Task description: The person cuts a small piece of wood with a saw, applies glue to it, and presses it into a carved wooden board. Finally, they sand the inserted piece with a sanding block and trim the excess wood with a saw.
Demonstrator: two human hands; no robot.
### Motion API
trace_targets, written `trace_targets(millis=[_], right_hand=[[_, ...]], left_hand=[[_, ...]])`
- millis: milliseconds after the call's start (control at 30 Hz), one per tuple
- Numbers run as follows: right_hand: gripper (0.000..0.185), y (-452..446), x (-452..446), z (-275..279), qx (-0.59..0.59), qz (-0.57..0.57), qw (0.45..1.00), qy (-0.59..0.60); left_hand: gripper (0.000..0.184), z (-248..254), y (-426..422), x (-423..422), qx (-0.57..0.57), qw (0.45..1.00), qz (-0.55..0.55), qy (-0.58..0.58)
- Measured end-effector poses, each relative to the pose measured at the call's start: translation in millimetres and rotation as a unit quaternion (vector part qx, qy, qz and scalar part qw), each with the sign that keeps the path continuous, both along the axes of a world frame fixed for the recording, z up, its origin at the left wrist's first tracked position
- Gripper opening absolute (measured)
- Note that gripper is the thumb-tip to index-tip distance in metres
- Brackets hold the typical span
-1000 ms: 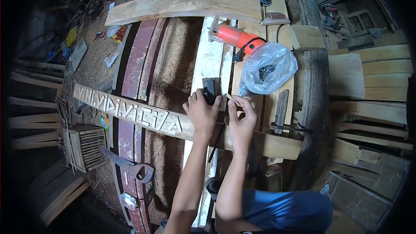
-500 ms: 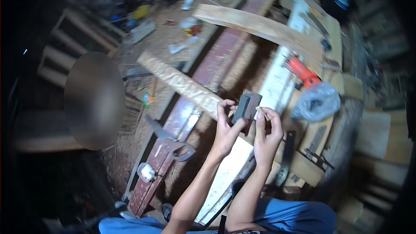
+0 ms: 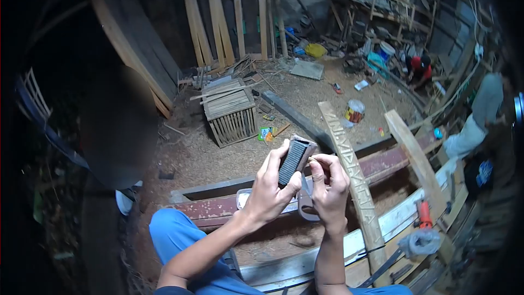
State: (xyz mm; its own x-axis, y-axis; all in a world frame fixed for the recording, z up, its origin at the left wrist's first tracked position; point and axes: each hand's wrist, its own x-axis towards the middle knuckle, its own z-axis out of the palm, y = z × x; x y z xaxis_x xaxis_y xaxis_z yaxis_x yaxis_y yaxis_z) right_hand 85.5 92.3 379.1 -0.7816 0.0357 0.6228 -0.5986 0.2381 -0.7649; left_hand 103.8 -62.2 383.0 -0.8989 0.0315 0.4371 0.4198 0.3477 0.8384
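Left of the carved board [image 3: 350, 172], my left hand [image 3: 270, 188] wraps around a dark ribbed block [image 3: 292, 161], thumb and fingers gripping its sides; nearer that board, my right hand [image 3: 331, 186] pinches a small pale piece [image 3: 312, 159]; right of the board lies an orange tool [image 3: 424, 214]

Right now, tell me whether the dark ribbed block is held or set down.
Held: the left hand grips the dark ribbed block by its sides, in the air.

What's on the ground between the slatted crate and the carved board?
In the head view, a dark beam slants between the slatted crate and carved board, with a colourful packet and short stick nearer the crate.
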Motion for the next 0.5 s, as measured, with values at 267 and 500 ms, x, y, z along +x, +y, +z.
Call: trace_targets(millis=[267,500], right_hand=[[0.009,-78,-2,-7,0.009,0.002,1.000,0.000],[0.010,-96,11,-32,-0.008,0.001,1.000,0.019]], left_hand=[[0.079,-13,-61,10,-0.011,0.996,0.073,0.051],[0.081,-17,-68,19,-0.003,0.994,0.105,0.034]])
